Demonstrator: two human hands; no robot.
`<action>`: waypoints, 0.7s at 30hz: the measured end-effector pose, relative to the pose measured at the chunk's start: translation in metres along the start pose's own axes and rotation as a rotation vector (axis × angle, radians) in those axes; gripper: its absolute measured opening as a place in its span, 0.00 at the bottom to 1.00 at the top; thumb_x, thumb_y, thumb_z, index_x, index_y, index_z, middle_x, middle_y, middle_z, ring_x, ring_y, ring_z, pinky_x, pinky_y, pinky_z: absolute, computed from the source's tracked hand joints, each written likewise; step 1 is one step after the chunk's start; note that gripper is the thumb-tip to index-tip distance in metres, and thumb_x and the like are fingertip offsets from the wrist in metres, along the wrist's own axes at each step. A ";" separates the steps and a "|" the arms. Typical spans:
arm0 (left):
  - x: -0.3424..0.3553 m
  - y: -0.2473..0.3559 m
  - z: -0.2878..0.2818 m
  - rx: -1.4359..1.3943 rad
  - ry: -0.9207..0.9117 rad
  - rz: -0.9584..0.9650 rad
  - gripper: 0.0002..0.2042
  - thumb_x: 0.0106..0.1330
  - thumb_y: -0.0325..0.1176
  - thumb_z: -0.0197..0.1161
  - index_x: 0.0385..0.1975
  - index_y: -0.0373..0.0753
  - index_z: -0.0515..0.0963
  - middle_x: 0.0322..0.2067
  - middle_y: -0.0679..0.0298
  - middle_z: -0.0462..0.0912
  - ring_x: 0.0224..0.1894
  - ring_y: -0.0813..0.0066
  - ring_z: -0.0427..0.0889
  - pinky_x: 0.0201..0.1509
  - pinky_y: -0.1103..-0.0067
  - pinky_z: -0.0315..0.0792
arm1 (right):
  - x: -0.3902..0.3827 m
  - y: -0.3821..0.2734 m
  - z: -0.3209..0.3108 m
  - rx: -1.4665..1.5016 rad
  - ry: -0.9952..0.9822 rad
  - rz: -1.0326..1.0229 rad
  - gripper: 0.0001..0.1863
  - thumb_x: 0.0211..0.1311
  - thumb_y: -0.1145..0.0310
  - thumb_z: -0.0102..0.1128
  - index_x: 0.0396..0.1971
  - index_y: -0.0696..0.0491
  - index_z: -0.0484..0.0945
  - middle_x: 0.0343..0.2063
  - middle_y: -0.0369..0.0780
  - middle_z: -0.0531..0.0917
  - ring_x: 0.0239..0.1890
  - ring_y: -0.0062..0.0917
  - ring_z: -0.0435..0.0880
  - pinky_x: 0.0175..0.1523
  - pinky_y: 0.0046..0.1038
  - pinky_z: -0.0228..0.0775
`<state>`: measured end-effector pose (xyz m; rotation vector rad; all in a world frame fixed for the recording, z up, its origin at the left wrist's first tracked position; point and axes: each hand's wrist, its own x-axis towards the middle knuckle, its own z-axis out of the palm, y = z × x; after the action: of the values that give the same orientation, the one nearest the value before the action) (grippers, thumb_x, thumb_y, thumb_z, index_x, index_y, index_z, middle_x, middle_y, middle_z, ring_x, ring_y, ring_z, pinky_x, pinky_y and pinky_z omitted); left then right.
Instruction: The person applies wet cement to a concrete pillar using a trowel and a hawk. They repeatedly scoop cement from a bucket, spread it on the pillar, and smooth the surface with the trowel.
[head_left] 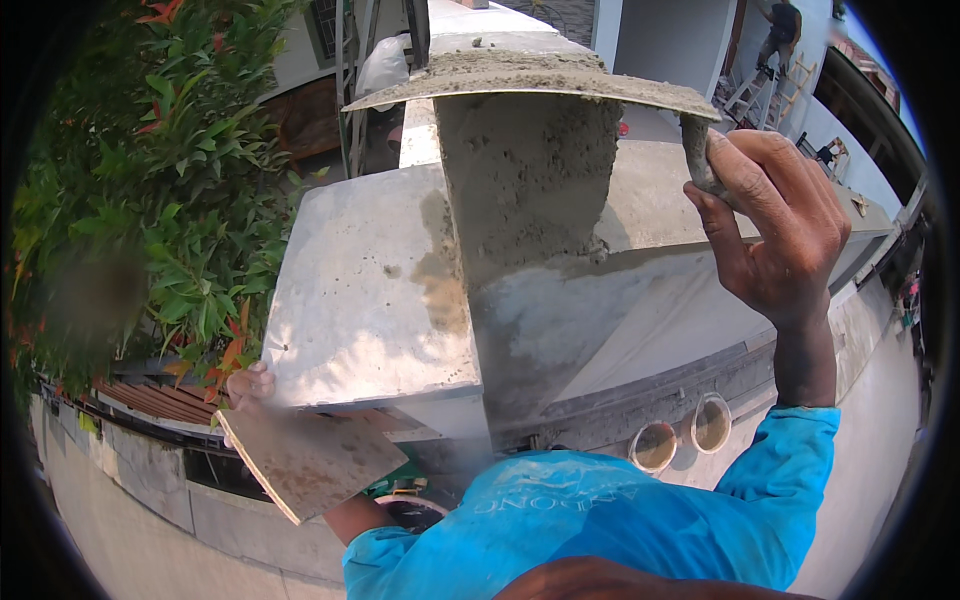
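Observation:
My right hand is raised at the right, fingers wrapped round the mortar-crusted handle of a plastering float. The float's long thin blade shows nearly edge-on, with grey mortar along its top. Below and behind it, wet grey mortar covers part of the wall face. At the lower left my left hand grips a flat brownish mortar board, which hides much of the palm and wrist. The board tilts beside the corner of a pale, mortar-spotted slab.
Leafy shrubs crowd the left side. Two buckets stand on the ground at the lower right, and another container sits below the board. Farther back at the upper right, a person is by a ladder.

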<state>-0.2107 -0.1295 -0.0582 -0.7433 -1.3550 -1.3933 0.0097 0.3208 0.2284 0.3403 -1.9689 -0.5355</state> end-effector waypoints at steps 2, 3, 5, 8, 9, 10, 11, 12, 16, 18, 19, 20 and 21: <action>0.005 0.007 0.012 -0.037 0.001 0.074 0.17 0.78 0.46 0.43 0.25 0.45 0.63 0.32 0.62 0.69 0.42 0.68 0.75 0.62 0.61 0.73 | 0.004 0.003 0.004 -0.049 0.041 -0.024 0.18 0.48 0.69 0.78 0.43 0.46 0.89 0.32 0.32 0.87 0.29 0.23 0.84 0.32 0.25 0.75; 0.009 0.010 0.017 -0.038 0.001 0.091 0.17 0.78 0.45 0.43 0.25 0.45 0.63 0.32 0.62 0.69 0.42 0.68 0.75 0.62 0.61 0.73 | 0.003 0.006 0.006 -0.077 0.050 -0.002 0.18 0.48 0.69 0.78 0.43 0.46 0.89 0.31 0.32 0.86 0.29 0.22 0.84 0.32 0.25 0.74; 0.012 0.010 0.017 -0.015 -0.006 0.090 0.17 0.78 0.45 0.43 0.26 0.45 0.63 0.32 0.62 0.69 0.42 0.68 0.75 0.62 0.61 0.73 | 0.002 0.006 0.000 -0.074 -0.034 0.068 0.17 0.52 0.68 0.77 0.45 0.49 0.88 0.34 0.38 0.88 0.33 0.28 0.88 0.37 0.29 0.79; 0.013 0.011 0.010 0.050 -0.016 0.068 0.17 0.78 0.45 0.43 0.26 0.45 0.64 0.32 0.62 0.69 0.42 0.68 0.75 0.62 0.61 0.73 | 0.004 -0.002 -0.010 -0.021 -0.073 0.062 0.17 0.55 0.68 0.77 0.46 0.50 0.88 0.37 0.40 0.89 0.36 0.31 0.89 0.39 0.31 0.82; 0.013 0.012 0.009 0.067 -0.014 0.065 0.17 0.78 0.45 0.43 0.26 0.45 0.64 0.32 0.62 0.69 0.42 0.68 0.75 0.62 0.61 0.73 | 0.004 -0.004 -0.011 0.006 -0.075 0.042 0.17 0.55 0.67 0.77 0.46 0.50 0.88 0.37 0.40 0.89 0.35 0.31 0.89 0.39 0.31 0.82; 0.014 0.011 0.009 0.078 -0.013 0.063 0.17 0.78 0.45 0.43 0.26 0.45 0.64 0.32 0.62 0.70 0.42 0.68 0.75 0.62 0.61 0.73 | 0.006 -0.003 -0.010 -0.018 -0.083 0.046 0.17 0.55 0.67 0.77 0.46 0.50 0.88 0.37 0.40 0.89 0.35 0.31 0.89 0.39 0.31 0.82; 0.014 0.012 0.010 0.085 -0.015 0.060 0.17 0.78 0.45 0.43 0.26 0.45 0.64 0.32 0.62 0.70 0.42 0.67 0.76 0.62 0.61 0.73 | 0.006 -0.001 -0.010 -0.042 -0.098 0.054 0.17 0.55 0.68 0.77 0.46 0.50 0.88 0.37 0.40 0.89 0.36 0.31 0.89 0.39 0.31 0.82; 0.014 0.012 0.011 0.092 -0.016 0.059 0.17 0.78 0.45 0.43 0.26 0.45 0.64 0.32 0.62 0.70 0.42 0.67 0.76 0.62 0.61 0.73 | 0.007 0.000 -0.009 -0.066 -0.112 0.062 0.17 0.55 0.68 0.77 0.46 0.50 0.88 0.38 0.40 0.89 0.36 0.30 0.89 0.39 0.31 0.82; 0.015 0.014 0.009 0.117 -0.018 0.050 0.17 0.77 0.45 0.43 0.26 0.44 0.64 0.32 0.62 0.70 0.42 0.67 0.76 0.61 0.61 0.73 | 0.006 0.005 -0.016 -0.054 -0.085 0.067 0.16 0.56 0.67 0.75 0.46 0.51 0.88 0.36 0.40 0.89 0.35 0.30 0.89 0.39 0.32 0.82; 0.012 0.015 0.007 0.135 -0.024 0.046 0.17 0.77 0.45 0.44 0.26 0.44 0.64 0.32 0.62 0.70 0.42 0.67 0.76 0.61 0.61 0.73 | 0.008 -0.003 -0.019 -0.012 -0.084 0.047 0.16 0.54 0.68 0.75 0.44 0.52 0.88 0.35 0.42 0.88 0.34 0.31 0.88 0.39 0.32 0.81; 0.013 0.016 0.007 0.144 -0.020 0.047 0.17 0.77 0.45 0.44 0.26 0.44 0.64 0.32 0.62 0.70 0.42 0.67 0.76 0.61 0.61 0.73 | 0.008 -0.005 -0.019 0.000 -0.095 0.034 0.16 0.54 0.69 0.75 0.44 0.52 0.87 0.34 0.42 0.88 0.34 0.32 0.88 0.38 0.32 0.80; 0.012 0.017 0.007 0.149 -0.022 0.043 0.16 0.77 0.45 0.44 0.26 0.44 0.64 0.32 0.62 0.70 0.42 0.67 0.76 0.61 0.61 0.73 | 0.008 -0.007 -0.019 0.011 -0.110 0.023 0.16 0.53 0.69 0.76 0.44 0.53 0.87 0.34 0.42 0.88 0.34 0.32 0.88 0.38 0.32 0.80; 0.011 0.017 0.007 0.156 -0.023 0.041 0.16 0.77 0.45 0.44 0.26 0.44 0.65 0.32 0.62 0.70 0.42 0.67 0.76 0.61 0.61 0.73 | 0.008 -0.005 -0.015 0.011 -0.087 0.028 0.17 0.51 0.70 0.76 0.43 0.53 0.87 0.34 0.43 0.87 0.34 0.33 0.88 0.38 0.32 0.80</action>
<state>-0.1991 -0.1231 -0.0412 -0.6819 -1.4408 -1.2350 0.0200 0.3091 0.2377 0.3007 -2.0581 -0.5290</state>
